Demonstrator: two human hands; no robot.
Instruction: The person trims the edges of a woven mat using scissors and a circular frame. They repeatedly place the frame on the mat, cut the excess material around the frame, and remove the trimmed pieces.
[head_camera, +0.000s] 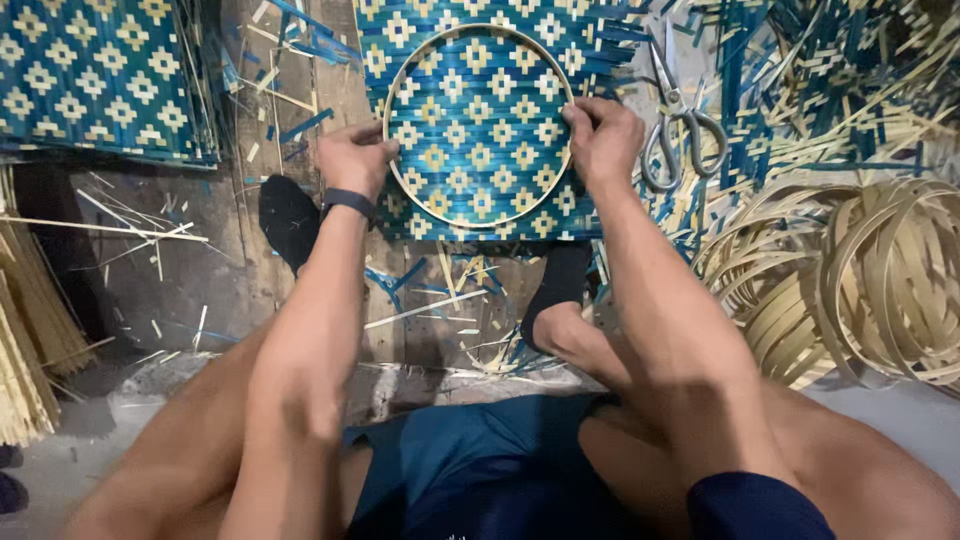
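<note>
Wooden floor littered with bamboo slivers holds a blue woven mat (480, 215) under a round hoop (478, 125). Left hand (355, 160) and right hand (603, 140) pinch its rim, fingertips partly hidden. Scissors (680, 125) lie nearby; coiled strips (850, 280) are cut off.

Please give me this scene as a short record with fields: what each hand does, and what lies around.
left hand: presses left edge of round hoop
right hand: presses hoop's right edge
under hoop: blue and cream woven mat
right of mat: scissors on floor
far right: pile of bamboo hoops
upper left: second woven mat
</note>
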